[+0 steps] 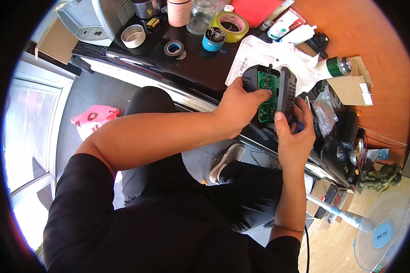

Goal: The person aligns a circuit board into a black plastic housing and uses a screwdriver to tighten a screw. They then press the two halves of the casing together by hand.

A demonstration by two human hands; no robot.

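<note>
**Both hands working on an opened black device above the surface edge**

The person is holding a black plastic device casing with an exposed green circuit board [269,93] just above the near edge of the dark glossy surface [187,68]. The left hand [239,107] is gripping the casing from nine o'clock, fingers curled around its left side, the index finger pressing onto the board. The right hand [294,134] is closing on the casing's lower right from five o'clock, thumb lying up along the board's lower edge; something small and blue is showing between its fingers, though what it is cannot be told. The casing's long axis is running from twelve to six o'clock, tilted slightly. Both hands are touching it; the left is covering more of it. A yellow-green roll of tape [232,25] is lying at eleven o'clock from the casing, well apart, and crumpled white paper [278,54] is lying just beyond it at twelve.
</note>
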